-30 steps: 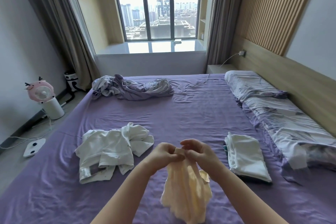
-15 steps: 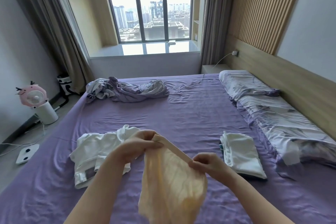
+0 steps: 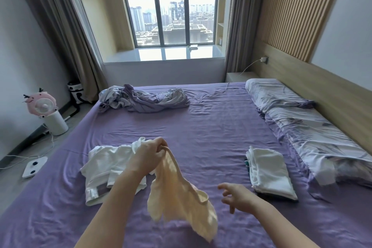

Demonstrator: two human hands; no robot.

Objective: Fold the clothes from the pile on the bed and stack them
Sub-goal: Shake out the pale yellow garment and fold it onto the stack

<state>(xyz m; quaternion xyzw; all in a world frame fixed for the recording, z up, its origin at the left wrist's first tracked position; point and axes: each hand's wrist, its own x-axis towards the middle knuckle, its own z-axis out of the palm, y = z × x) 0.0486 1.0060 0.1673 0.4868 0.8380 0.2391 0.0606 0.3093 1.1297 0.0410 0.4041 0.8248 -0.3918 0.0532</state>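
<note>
Hanging from the left hand (image 3: 150, 155), a pale yellow garment (image 3: 179, 197) is dangling in the air above the purple bed (image 3: 211, 127), its lower end drooping toward the sheet near the front edge. The left grip is pinching the top band of the garment between thumb and fingers, closed tight on the cloth. The right hand (image 3: 238, 197) is floating just right of the garment, not touching it, its grip spread with the fingers loosely fanned and holding nothing.

Taking the garment as the landmark: just to its left, partly behind the left forearm, the unfolded pile of white clothes (image 3: 108, 169) is lying rumpled on the sheet. Well to its right, a neat stack of folded white clothes (image 3: 269, 171) is resting on the bed, with a darker item showing under its edge. Beyond that stack, farther right, two patterned pillows (image 3: 302, 119) are lying along the wooden headboard (image 3: 332, 90). Far behind the garment, near the far-left corner of the bed, a crumpled lilac-grey blanket (image 3: 145, 98) is sitting in a heap. Behind it all, the window (image 3: 171, 16) is showing city buildings. On the floor, far left of the garment, a pink fan (image 3: 41, 104) is standing on a white base, and a white flat device (image 3: 34, 167) is lying nearer.
</note>
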